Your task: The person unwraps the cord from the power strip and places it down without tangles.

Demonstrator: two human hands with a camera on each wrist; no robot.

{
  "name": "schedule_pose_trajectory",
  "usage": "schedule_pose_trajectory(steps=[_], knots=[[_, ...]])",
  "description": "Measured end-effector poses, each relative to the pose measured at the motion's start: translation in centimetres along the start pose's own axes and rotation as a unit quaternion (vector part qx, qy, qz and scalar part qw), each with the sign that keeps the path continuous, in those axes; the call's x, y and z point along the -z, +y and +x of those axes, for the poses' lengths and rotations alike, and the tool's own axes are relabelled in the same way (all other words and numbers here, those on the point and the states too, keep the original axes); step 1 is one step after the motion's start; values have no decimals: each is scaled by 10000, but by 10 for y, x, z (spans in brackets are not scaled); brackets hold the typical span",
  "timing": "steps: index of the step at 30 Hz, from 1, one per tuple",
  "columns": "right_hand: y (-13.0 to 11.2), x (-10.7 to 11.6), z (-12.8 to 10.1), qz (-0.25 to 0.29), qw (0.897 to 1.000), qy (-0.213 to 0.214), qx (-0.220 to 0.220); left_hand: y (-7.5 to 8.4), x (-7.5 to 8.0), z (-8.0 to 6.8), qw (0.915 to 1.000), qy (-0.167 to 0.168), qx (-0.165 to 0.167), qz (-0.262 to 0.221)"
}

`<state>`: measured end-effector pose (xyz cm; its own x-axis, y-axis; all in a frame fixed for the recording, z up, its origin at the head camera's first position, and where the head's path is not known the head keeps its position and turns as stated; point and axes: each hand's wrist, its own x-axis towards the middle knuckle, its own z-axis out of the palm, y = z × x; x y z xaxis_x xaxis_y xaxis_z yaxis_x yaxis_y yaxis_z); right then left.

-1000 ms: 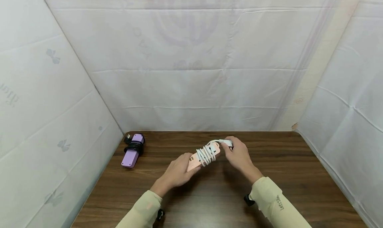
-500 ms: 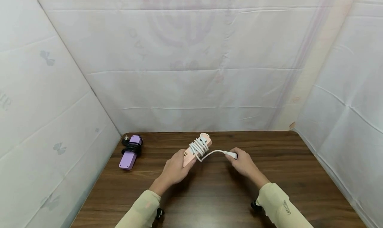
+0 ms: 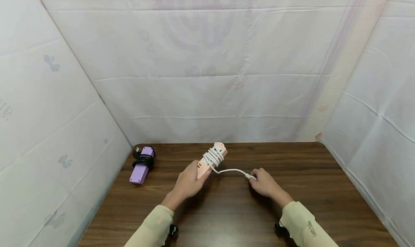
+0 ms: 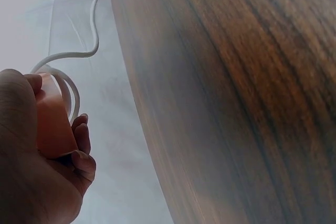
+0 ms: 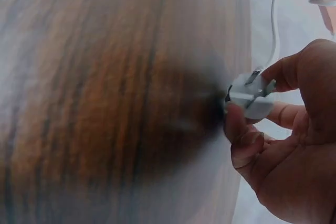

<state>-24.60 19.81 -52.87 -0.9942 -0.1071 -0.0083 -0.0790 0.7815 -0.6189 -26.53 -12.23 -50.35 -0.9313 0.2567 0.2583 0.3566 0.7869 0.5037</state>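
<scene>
Pink power strip [image 3: 205, 166] in left grip [image 3: 188, 182], plug [image 5: 253, 98] in right grip [image 3: 264, 184]

purple power strip [image 3: 139, 173] with its black cord [image 3: 143, 161] wrapped round it, just chilling on a brown table [image 3: 223, 221], white sheet [image 3: 194, 99] behind

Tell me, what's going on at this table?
A person's left hand grips a pink power strip by one end, while the right hand holds its plug. Most of the white cord that shows is wound around the strip, with a loose length running across to the plug. A purple strip, wrapped in its black cord, lies untouched near the table's far left corner.
</scene>
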Motion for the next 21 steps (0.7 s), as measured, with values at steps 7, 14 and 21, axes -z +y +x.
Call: schedule_pose_trajectory(steps=[7, 14, 21], knots=[[-4, 1, -2, -379, 9992, 106, 63, -1, 2, 1, 9999, -101, -2, -47], [-18, 5, -3, -1012, 9947, 151, -52, -5, 1, 1, 9997, -164, -54, -154], [-43, 1, -4, -1276, 9904, 266, 469, -7, 1, 2, 9994, -218, -93, -238]])
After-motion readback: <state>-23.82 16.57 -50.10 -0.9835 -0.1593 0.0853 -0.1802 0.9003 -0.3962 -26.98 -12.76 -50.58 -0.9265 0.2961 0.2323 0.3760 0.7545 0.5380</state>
